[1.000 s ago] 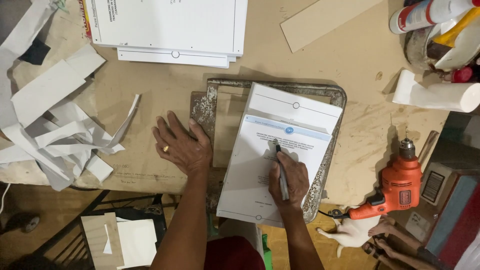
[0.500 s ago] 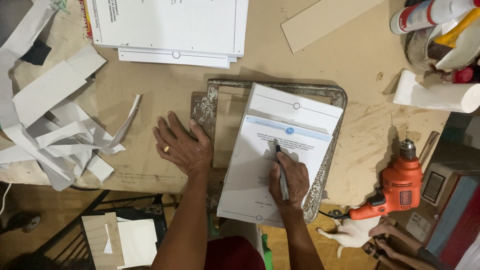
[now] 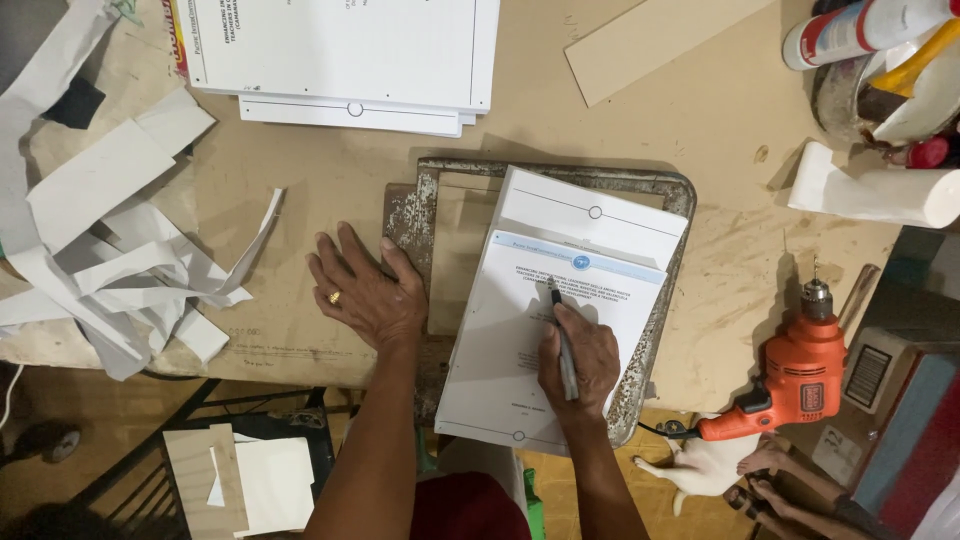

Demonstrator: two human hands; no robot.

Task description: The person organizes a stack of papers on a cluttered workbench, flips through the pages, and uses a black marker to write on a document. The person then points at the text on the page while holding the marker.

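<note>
Metal frame (image 3: pixel 672 190) mostly hidden under paper stack (image 3: pixel 560 330). Right hand (image 3: pixel 578 362) fisted around a pen (image 3: pixel 562 338), tip on top sheet. Left hand (image 3: pixel 365 288) flat, fingers spread, on the table (image 3: pixel 300 160).

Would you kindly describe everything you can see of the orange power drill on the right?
The orange drill lies flat at the table's right edge, its metal chuck and thin bit pointing away from the person, its handle angling back left past the edge. The body looks like plastic with a dark label. A dark cord leaves the handle end. No hand touches it.
</note>
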